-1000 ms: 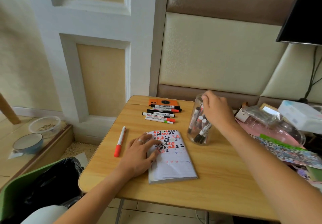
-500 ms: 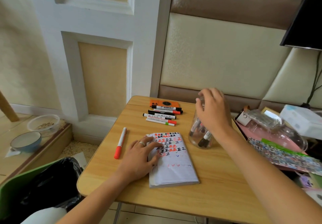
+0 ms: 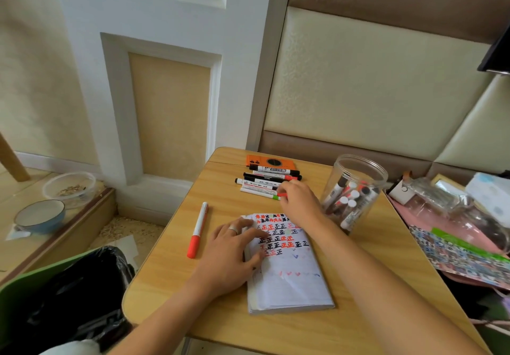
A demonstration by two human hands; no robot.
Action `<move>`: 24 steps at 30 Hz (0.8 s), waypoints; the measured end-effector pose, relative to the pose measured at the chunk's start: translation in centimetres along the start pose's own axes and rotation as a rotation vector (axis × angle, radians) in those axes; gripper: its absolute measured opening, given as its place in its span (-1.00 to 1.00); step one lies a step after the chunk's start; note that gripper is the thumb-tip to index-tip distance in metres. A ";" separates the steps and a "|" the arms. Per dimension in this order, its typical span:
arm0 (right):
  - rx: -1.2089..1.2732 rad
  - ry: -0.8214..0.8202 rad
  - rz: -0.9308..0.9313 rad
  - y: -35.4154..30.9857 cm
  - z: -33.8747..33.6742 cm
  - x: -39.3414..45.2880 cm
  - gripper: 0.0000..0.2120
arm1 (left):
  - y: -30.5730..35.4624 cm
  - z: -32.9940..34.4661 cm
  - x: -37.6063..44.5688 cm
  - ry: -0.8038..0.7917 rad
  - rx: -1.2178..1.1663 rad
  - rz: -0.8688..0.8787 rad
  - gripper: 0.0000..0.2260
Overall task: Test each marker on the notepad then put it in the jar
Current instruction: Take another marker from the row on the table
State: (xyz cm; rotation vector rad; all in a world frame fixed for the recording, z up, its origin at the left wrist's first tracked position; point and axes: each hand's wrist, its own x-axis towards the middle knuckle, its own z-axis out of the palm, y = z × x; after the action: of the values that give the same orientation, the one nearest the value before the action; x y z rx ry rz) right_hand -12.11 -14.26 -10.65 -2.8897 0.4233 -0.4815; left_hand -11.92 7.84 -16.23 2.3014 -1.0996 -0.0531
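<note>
A notepad [image 3: 287, 266] is held flat on a small wooden table [image 3: 171, 285] by the left hand [image 3: 229, 255], whose fingers, one bearing a ring, are spread straight across the pad's left edge. The upper half of the open page is seen covered in rows of black and red test marks, with a faint line of small hearts lower down. The right hand [image 3: 299, 202] is placed at the near end of a row of markers [image 3: 265, 182] beyond the pad, its fingertips closed around the red cap of one marker in that row (the rest of that marker's barrel is largely hidden by the hand). Behind the row, an orange flat case [image 3: 269, 160] is laid near the table's far edge. To the right of the hand, a clear plastic jar [image 3: 353, 189] is stood upright without a lid, and several markers are leaned inside it. A single red-capped marker [image 3: 198, 233] is left lying alone on the table, to the left of the pad and apart from it. Clutter is piled at the table's right edge.
</note>
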 end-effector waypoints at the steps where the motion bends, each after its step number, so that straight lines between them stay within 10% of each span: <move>1: -0.007 0.002 0.014 0.3 0.4 0.2 -0.79 | 0.0 0.1 0.1 0.008 -0.003 0.001 -0.63; 19: 0.009 -0.089 0.015 0.2 1.4 1.4 -0.92 | 0.2 0.3 0.1 0.102 -0.022 0.132 -0.64; 24: 0.387 0.011 0.100 -0.7 -0.1 -1.0 -0.75 | 0.5 0.1 -0.2 0.092 -0.024 0.126 -0.68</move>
State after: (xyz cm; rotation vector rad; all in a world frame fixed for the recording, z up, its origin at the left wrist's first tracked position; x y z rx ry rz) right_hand -12.86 -13.29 -10.71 -2.4830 0.4214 -0.5005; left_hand -12.42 7.67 -16.14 2.1862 -1.1865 0.0873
